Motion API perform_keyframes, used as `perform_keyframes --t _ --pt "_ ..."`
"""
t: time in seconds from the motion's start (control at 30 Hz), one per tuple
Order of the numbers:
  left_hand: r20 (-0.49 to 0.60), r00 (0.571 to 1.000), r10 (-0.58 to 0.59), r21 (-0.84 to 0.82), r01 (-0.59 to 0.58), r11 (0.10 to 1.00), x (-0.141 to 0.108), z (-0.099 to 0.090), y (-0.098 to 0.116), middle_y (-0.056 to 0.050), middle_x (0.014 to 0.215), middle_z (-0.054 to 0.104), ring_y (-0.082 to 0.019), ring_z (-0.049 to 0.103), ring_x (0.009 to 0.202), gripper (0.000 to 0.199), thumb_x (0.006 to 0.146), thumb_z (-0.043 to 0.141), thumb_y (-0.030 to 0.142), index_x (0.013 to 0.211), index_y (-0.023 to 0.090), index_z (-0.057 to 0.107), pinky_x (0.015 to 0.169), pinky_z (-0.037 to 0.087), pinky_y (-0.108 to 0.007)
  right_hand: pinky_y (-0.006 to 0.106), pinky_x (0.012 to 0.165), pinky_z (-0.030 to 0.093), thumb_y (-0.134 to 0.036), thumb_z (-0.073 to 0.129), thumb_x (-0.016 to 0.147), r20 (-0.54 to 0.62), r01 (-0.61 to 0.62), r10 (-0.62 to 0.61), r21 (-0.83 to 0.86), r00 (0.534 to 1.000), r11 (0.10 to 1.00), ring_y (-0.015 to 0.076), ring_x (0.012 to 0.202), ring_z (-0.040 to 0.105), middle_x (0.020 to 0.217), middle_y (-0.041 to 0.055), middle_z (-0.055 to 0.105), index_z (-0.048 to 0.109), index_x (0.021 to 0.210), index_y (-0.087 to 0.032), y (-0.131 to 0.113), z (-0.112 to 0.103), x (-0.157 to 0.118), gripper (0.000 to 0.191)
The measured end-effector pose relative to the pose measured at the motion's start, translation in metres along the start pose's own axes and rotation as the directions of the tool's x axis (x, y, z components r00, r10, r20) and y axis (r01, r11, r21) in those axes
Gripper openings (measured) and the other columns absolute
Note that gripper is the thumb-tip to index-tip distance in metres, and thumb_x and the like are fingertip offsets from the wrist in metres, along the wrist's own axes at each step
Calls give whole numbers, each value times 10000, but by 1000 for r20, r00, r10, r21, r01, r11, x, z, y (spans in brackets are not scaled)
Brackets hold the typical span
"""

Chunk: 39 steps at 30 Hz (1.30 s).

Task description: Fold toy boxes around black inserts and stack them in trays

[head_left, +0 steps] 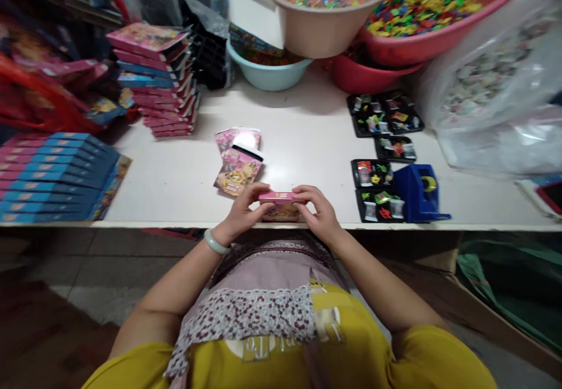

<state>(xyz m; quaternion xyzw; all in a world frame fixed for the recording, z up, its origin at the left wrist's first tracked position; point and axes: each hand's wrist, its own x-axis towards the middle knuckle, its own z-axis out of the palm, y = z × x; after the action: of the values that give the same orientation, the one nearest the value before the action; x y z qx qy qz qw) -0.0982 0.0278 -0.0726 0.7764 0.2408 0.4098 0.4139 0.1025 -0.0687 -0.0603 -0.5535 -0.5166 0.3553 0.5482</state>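
Note:
At the front edge of the white table, a small pink printed box point(281, 210) stands between my hands with its narrow pink side facing up. My left hand point(249, 206) grips its left end, thumb in front and fingers along the top. The right end is pinched the same way by my right hand point(317, 210). Just beyond my left hand lies a pink printed box point(238, 171) with a dark strip along its far end. It partly covers another pink printed piece point(228, 137). Whether the held box is fully closed, I cannot tell.
Stacked boxes point(153, 78) and a blue-and-pink row of boxes point(57, 175) occupy the left. Basins, including a beige one point(325, 26) and a red one point(443, 43), hold small colourful pieces behind. At right are black filled trays point(373, 176) and a blue tape dispenser point(413, 193).

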Motion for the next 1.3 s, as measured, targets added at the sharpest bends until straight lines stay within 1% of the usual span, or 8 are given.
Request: perform_keyframes --t 0.13,0.23,0.43,0.57,0.73,1.0,1.17,1.3 --pt "-164 985 54 20 -51 998 14 22 3 -30 963 668 -157 644 936 186 848 697 200 1028 229 660 812 556 -295 386 904 532 -375 663 826 -180 -135 151 97 972 986 215 1093 620 1240 58 639 644 1119 -299 9 -41 -11 304" --pt "-201 974 107 62 -97 993 24 40 -1 -29 970 669 -151 650 910 174 829 701 174 995 218 673 733 557 -269 409 911 514 -374 597 859 -451 -226 103 -227 886 947 217 954 629 1024 58 676 684 984 -254 16 -113 -32 195" --pt "-39 960 276 230 -260 938 32 46 -9 -29 949 685 -157 665 862 199 822 700 160 1006 234 688 747 564 -289 493 982 444 -286 635 807 -687 -560 19 -575 726 596 280 933 598 1026 121 603 723 883 -214 15 -228 -67 137" --pt "-32 956 291 257 -273 927 35 44 -9 -30 964 684 -169 666 868 225 817 716 177 1030 243 689 750 559 -300 441 929 479 -354 757 689 -700 -571 154 -412 697 710 227 826 587 860 54 590 703 690 -235 27 -249 -66 131" --pt "-52 958 282 250 -261 932 35 46 -8 -27 961 684 -180 668 850 267 809 724 167 1050 277 695 726 560 -322 376 731 556 -564 591 770 -721 -508 213 -219 660 833 184 757 592 804 21 605 653 775 -218 43 -244 -80 352" --pt "19 953 302 256 -296 920 35 47 -3 -52 1022 682 -184 669 900 257 835 694 138 1072 233 665 722 575 -313 445 895 496 -437 711 680 -738 -553 179 -298 650 778 225 801 597 745 49 619 599 575 -219 35 -222 -93 267" --pt "110 950 292 259 -311 915 37 53 12 -36 951 613 -116 605 779 186 869 648 147 1037 194 583 558 496 -191 328 651 544 -475 721 736 -325 -366 365 59 872 929 156 603 624 690 22 702 747 814 -203 1 -125 -60 284" --pt "276 912 304 397 -396 828 42 51 22 -52 922 597 -132 571 725 366 938 550 207 1299 206 488 576 481 -232 324 671 564 -450 751 733 -102 -297 340 300 935 906 137 619 644 739 17 727 775 934 -216 -17 -50 -18 309"
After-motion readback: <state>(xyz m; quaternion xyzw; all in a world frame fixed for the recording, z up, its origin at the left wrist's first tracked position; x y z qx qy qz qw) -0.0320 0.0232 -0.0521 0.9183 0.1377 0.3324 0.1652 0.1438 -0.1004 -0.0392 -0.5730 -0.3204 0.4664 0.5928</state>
